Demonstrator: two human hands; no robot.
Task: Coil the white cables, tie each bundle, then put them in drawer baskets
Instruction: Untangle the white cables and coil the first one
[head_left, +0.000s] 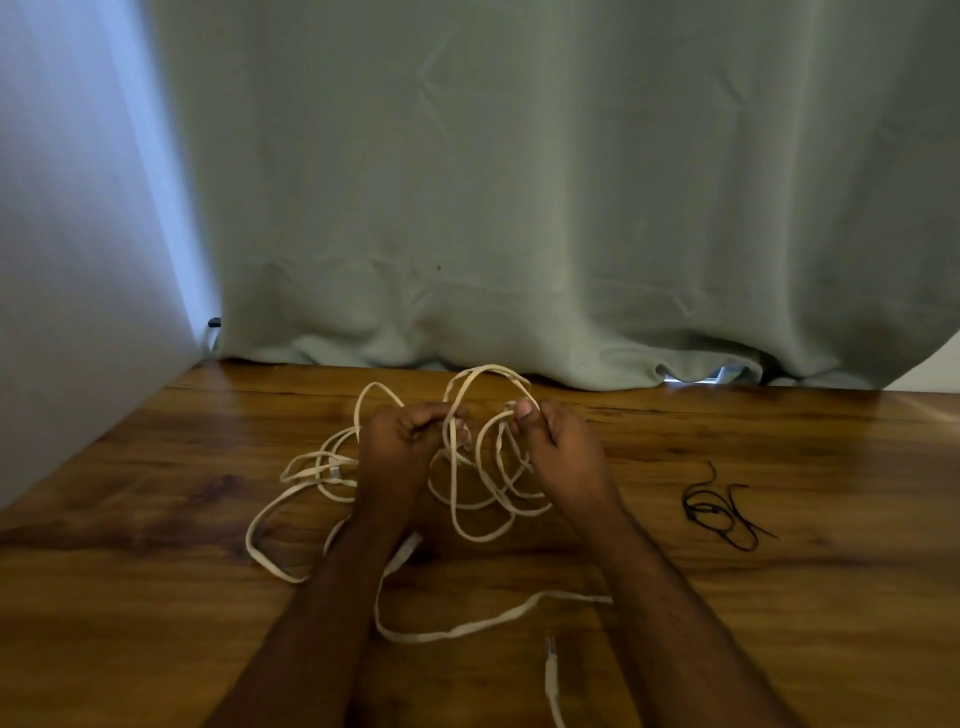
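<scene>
Head view: left hand (402, 441) and right hand (558, 447) each pinch loops of the tangled white cable (467, 499), whose slack trails toward the person across the worktop (156, 597).

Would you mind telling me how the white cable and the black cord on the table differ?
The white cable is flat, pale and long, sprawling in many loose loops; the black cord is thin, dark and makes only a small tangle. The left hand and the right hand both grip loops of the white cable and lift them, while the black cord lies untouched to the right. Both rest on the wooden table, and neither is neatly coiled.
</scene>
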